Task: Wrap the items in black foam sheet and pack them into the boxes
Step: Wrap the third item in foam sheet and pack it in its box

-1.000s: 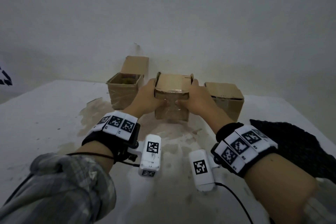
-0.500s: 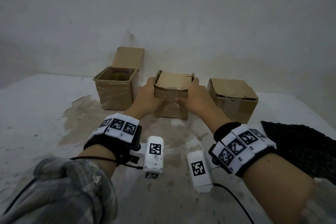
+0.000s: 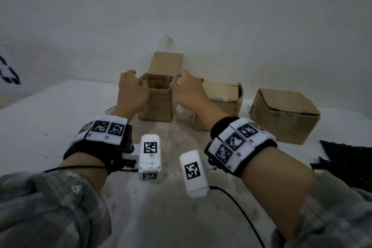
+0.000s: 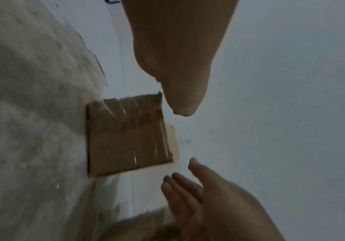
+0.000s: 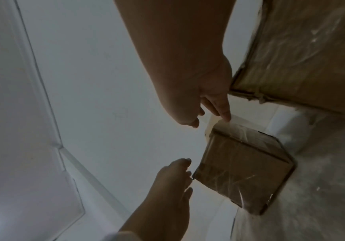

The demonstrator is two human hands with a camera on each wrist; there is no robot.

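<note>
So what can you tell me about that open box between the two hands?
The open box is small, brown cardboard with shiny tape on its walls. It stands upright on the white table, back flap raised, something colourful inside. The left hand and right hand flank its rim; contact is unclear.

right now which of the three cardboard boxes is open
The left box, between the left hand and right hand: its lid flap stands upright. The middle box and right box have lids folded down.

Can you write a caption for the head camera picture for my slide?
Two bare hands, left hand and right hand, flank an open brown cardboard box beside two closed ones on a white table.
</note>
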